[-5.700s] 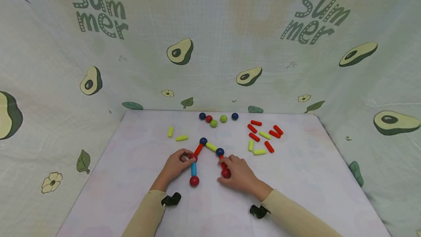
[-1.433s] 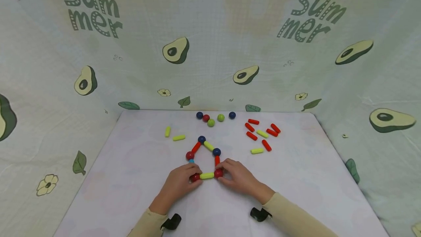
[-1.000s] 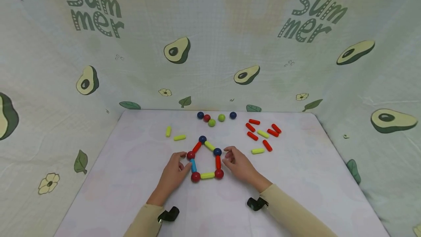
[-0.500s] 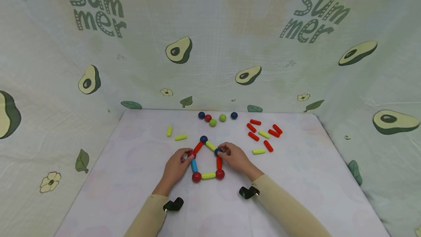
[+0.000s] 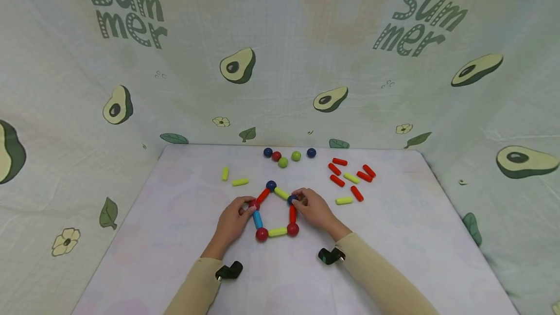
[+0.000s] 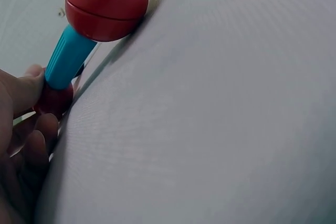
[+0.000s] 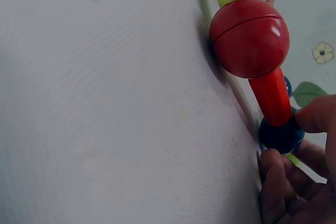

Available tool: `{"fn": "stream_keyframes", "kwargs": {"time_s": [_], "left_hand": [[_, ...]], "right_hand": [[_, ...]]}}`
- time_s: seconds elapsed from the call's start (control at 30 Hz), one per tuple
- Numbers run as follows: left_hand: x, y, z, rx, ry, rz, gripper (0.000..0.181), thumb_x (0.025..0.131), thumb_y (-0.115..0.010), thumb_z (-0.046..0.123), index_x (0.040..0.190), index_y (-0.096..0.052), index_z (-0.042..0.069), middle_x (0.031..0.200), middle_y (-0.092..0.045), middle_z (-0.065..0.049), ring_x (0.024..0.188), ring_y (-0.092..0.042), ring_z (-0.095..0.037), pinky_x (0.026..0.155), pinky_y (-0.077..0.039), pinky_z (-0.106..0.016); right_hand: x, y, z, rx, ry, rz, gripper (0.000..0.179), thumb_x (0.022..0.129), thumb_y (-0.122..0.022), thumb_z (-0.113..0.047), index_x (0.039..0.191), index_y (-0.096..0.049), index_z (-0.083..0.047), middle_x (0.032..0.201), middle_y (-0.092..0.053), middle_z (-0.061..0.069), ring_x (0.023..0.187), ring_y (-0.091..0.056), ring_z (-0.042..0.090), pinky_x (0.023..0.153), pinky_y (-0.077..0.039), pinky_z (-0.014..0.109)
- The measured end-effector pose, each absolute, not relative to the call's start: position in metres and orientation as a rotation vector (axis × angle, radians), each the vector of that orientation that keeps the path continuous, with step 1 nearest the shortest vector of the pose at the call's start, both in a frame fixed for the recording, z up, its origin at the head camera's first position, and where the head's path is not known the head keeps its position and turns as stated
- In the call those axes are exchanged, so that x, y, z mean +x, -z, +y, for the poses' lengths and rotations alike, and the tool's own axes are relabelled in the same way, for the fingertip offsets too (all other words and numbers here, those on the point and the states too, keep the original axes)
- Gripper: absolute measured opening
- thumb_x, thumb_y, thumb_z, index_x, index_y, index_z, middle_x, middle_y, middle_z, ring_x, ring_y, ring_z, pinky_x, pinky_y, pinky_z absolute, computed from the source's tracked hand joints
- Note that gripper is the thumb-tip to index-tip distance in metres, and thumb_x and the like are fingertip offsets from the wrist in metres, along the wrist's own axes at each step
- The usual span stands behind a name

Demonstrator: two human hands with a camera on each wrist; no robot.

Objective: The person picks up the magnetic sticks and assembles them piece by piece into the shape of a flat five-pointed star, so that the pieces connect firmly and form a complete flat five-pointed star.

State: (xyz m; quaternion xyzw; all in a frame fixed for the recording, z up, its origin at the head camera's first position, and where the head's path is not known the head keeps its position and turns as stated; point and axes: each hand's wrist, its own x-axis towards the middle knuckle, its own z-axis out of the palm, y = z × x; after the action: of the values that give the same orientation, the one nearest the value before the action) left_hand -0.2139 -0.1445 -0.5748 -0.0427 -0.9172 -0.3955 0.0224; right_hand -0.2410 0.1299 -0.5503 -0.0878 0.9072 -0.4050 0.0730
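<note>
Left hand (image 5: 232, 219) pinches a glossy red ball (image 6: 56, 99), right hand (image 5: 316, 210) a glossy dark-blue ball (image 7: 281, 138); best to nudge both evenly, keeping the five-sided rod-and-ball ring (image 5: 277, 232) flat.

We see glossy, smooth red balls (image 6: 107, 4) that look plastic, a duller, lightly ridged blue rod (image 6: 69, 57), a matt, finely textured bench (image 5: 162, 237) and, on the far side, creased matt cloth (image 5: 280, 28).
</note>
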Motion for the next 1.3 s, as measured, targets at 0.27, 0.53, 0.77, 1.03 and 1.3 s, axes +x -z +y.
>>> {"fn": "stream_keyframes", "kwargs": {"time_s": [0.27, 0.53, 0.77, 1.03, 1.3], "left_hand": [[-0.2149, 0.5752, -0.1482, -0.142, 1.309, -2.808, 0.037, 0.099, -0.069, 0.026, 0.135, -0.065, 0.021, 0.101, -0.057, 0.001, 0.081, -0.050, -0.016, 0.067, -0.042, -0.028], [-0.2173, 0.5740, -0.1526, -0.053, 1.505, -2.814, 0.036, 0.099, -0.068, 0.029, 0.135, -0.065, 0.023, 0.102, -0.061, 0.001, 0.079, -0.052, -0.018, 0.065, -0.043, -0.028], [-0.2189, 0.5726, -0.1511, -0.014, 1.523, -2.817, 0.037, 0.096, -0.073, 0.033, 0.131, -0.067, 0.022, 0.112, -0.064, 0.001, 0.082, -0.053, -0.018, 0.068, -0.045, -0.030], [-0.2198, 0.5733, -0.1515, -0.026, 1.536, -2.777, 0.036, 0.097, -0.072, 0.029, 0.132, -0.067, 0.022, 0.107, -0.063, 0.001, 0.074, -0.053, -0.017, 0.063, -0.045, -0.027], [-0.2205, 0.5743, -0.1522, -0.024, 1.549, -2.776, 0.036, 0.098, -0.071, 0.029, 0.133, -0.066, 0.022, 0.108, -0.064, 0.000, 0.071, -0.056, -0.016, 0.063, -0.047, -0.028]], "right_hand": [[-0.2406, 0.5511, 0.1312, -0.261, 1.214, 2.733, 0.028, 0.101, -0.065, -0.023, 0.127, -0.065, -0.015, 0.105, -0.060, 0.000, 0.088, -0.058, 0.016, 0.078, -0.051, 0.032], [-0.2418, 0.5528, 0.1331, -0.246, 1.232, 2.738, 0.028, 0.099, -0.068, -0.024, 0.125, -0.065, -0.014, 0.104, -0.060, 0.000, 0.087, -0.057, 0.016, 0.077, -0.051, 0.032], [-0.2414, 0.5539, 0.1332, -0.257, 1.234, 2.741, 0.027, 0.098, -0.069, -0.023, 0.123, -0.065, -0.014, 0.101, -0.060, -0.001, 0.084, -0.056, 0.016, 0.074, -0.050, 0.031], [-0.2424, 0.5562, 0.1335, -0.280, 1.220, 2.749, 0.028, 0.099, -0.068, -0.025, 0.125, -0.065, -0.015, 0.102, -0.059, -0.001, 0.084, -0.056, 0.015, 0.075, -0.050, 0.031], [-0.2414, 0.5558, 0.1332, -0.295, 1.219, 2.759, 0.028, 0.100, -0.067, -0.024, 0.126, -0.064, -0.014, 0.104, -0.060, -0.001, 0.084, -0.056, 0.014, 0.075, -0.050, 0.030]]}}
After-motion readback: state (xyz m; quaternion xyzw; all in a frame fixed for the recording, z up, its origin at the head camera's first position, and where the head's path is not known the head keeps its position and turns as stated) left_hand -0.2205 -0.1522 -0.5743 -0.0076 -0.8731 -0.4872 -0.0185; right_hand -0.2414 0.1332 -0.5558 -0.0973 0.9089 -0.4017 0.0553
